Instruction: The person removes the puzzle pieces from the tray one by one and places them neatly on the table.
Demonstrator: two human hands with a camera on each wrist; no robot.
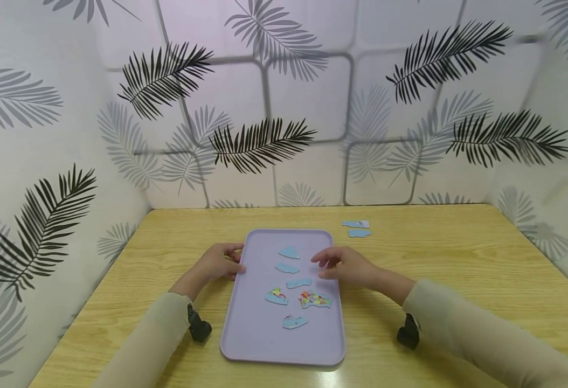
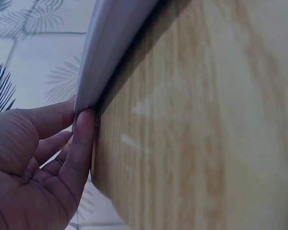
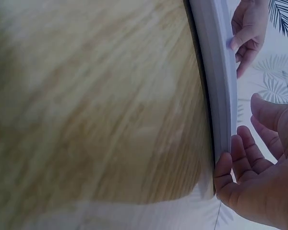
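A light purple tray [image 1: 252,339] lies on the wooden table with several light blue puzzle pieces on it. Some pieces, like the piece with a multicoloured print [image 1: 314,299], carry bright patches. My left hand [image 1: 218,263] pinches the tray's left rim, thumb on top; the left wrist view shows thumb and fingers [image 2: 81,139] on either side of the edge. My right hand [image 1: 349,267] reaches over the right rim with loosely bent fingers and nothing between them. In the right wrist view, its lower fingers [image 3: 223,170] are right at the tray's side, the thumb apart.
Two more blue puzzle pieces, an upper piece [image 1: 355,223] and a lower piece [image 1: 359,233], lie on the table [image 1: 434,242] beyond the tray's right corner. Behind the table stands a leaf-patterned wall [image 1: 308,167].
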